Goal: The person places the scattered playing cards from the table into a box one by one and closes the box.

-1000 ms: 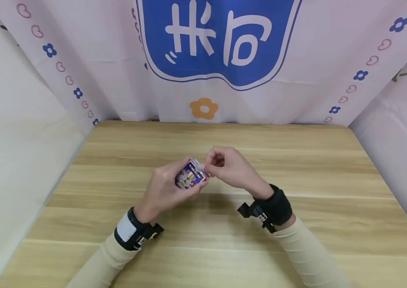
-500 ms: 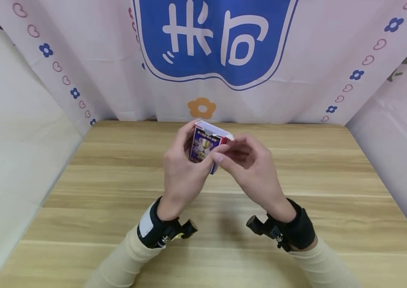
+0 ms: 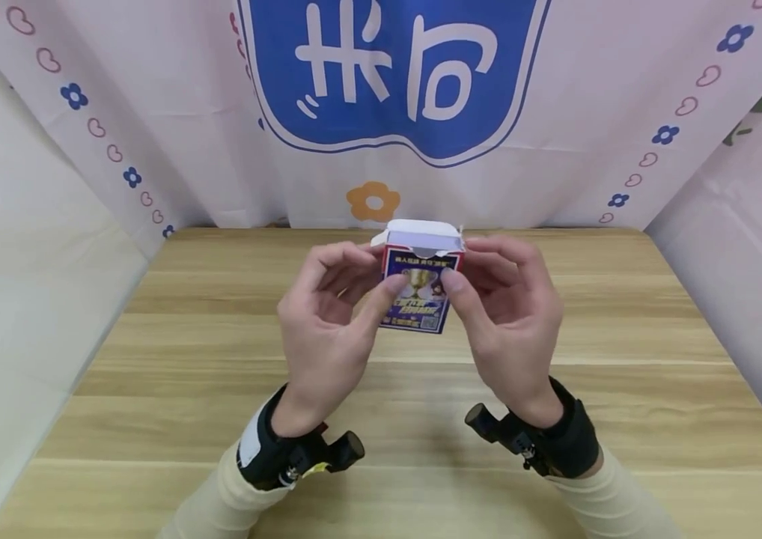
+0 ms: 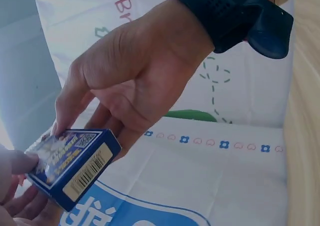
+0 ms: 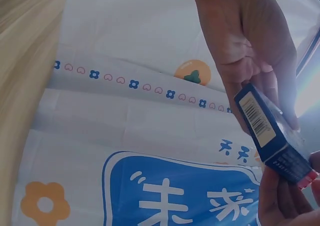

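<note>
A small blue-and-purple card box [image 3: 416,307] with a gold trophy on its front is held up between both hands, close over the table's far part. Its white top flap [image 3: 423,227] stands raised, with a side tab sticking out on the left. My left hand [image 3: 323,329] grips the box's left side, thumb on the front. On the other side my right hand [image 3: 518,322] holds it the same way. Most of the other fingertips are hidden behind the box. The left wrist view shows a barcode on the end of the box [image 4: 90,172]; so does the right wrist view.
The wooden table [image 3: 415,486] spreads below both forearms. A white curtain [image 3: 239,180] with a blue emblem hangs right behind the table's far edge. Pale cloth walls [image 3: 24,262] stand along both sides. Each wrist carries a black strap with a small camera.
The box has moved up and to the right and turned to face the head camera. Its top flap now stands raised. My right hand has gone from the box's top corner to its right side.
</note>
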Available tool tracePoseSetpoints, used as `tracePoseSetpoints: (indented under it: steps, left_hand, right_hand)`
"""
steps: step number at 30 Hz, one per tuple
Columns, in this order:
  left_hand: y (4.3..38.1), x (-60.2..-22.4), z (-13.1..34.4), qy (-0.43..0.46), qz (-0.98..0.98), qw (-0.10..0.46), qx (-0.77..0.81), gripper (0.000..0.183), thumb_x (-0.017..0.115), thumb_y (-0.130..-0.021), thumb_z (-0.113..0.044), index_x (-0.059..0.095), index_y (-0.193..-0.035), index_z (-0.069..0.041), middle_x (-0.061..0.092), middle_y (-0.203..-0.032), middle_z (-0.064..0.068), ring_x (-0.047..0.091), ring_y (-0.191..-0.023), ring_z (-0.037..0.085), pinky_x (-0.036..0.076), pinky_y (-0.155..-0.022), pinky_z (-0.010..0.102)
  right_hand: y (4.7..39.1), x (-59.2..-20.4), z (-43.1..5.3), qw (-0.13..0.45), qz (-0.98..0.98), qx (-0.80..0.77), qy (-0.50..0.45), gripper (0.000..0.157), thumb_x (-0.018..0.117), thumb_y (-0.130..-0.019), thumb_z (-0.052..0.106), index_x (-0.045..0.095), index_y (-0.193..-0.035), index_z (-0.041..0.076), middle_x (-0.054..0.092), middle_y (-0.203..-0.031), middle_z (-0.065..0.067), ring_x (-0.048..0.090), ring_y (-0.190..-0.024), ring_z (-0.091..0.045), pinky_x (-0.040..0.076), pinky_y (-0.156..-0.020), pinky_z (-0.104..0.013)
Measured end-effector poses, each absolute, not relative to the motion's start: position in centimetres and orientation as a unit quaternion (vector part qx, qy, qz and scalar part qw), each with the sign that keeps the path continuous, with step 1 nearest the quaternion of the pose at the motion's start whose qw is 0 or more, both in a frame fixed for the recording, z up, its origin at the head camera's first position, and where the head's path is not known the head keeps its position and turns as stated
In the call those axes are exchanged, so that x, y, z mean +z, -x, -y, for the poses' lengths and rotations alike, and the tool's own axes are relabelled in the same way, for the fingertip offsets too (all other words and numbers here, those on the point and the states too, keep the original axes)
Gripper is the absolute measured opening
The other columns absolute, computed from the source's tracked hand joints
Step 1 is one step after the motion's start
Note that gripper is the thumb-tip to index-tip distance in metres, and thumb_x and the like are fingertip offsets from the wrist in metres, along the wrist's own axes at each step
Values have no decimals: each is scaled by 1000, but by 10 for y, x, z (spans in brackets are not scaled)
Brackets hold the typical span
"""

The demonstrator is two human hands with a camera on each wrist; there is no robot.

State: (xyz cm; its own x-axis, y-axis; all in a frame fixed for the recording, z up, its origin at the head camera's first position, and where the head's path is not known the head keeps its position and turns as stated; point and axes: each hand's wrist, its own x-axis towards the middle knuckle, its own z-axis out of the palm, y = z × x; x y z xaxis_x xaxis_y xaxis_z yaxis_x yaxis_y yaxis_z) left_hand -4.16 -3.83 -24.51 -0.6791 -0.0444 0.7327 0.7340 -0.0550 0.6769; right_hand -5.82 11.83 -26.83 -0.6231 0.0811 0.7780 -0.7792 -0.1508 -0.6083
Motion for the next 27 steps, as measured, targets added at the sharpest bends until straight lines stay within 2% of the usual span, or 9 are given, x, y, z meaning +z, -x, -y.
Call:
tracePoseSetpoints:
  steps: [7,12,17,20,23,27]
  left_hand:
    - [39,-235,42,357,619,306,-629,42,63,-65,31,50,-104,24,59,-98,35,61,-91,34,53,-82,39]
    - [41,-231,47,426,607,285,-608,34,63,-68,23,56,-102,21,60,-95,31,59,-91,33,53,-83,38]
    - [42,-228,55,447,628,248,-587,33,65,-66,22,58,-98,19,60,-91,27,57,-84,27,52,-81,28]
    - [41,-227,58,450,642,225,-579,33,65,-65,23,59,-97,18,60,-91,25,55,-81,25,52,-77,25]
    - [40,-226,60,446,654,215,-572,33,64,-67,24,58,-98,18,60,-91,24,56,-79,24,53,-75,25]
    - [39,-227,61,429,663,212,-576,33,63,-69,23,57,-101,19,61,-91,25,59,-80,25,55,-75,29]
  right_hand:
    - [55,-264,-119,338,544,684,-350,32,63,-82,-2,54,-106,-21,64,-97,-26,63,-78,-32,56,-73,-30]
    - [55,-257,-124,317,569,644,-402,27,64,-84,1,60,-100,-20,65,-93,-27,60,-79,-29,54,-73,-26]
    - [53,-246,-129,280,605,604,-437,32,64,-88,10,61,-102,-19,65,-88,-26,59,-78,-25,53,-71,-21]
    - [49,-243,-129,271,613,596,-442,33,64,-89,12,61,-102,-19,62,-95,-28,58,-81,-25,53,-71,-19]
    - [48,-244,-128,276,606,598,-447,35,65,-89,11,58,-105,-20,57,-104,-31,58,-86,-29,54,-72,-21]
    - [51,-248,-126,292,597,603,-442,49,65,-88,11,45,-122,-19,57,-106,-30,59,-92,-34,56,-71,-27]
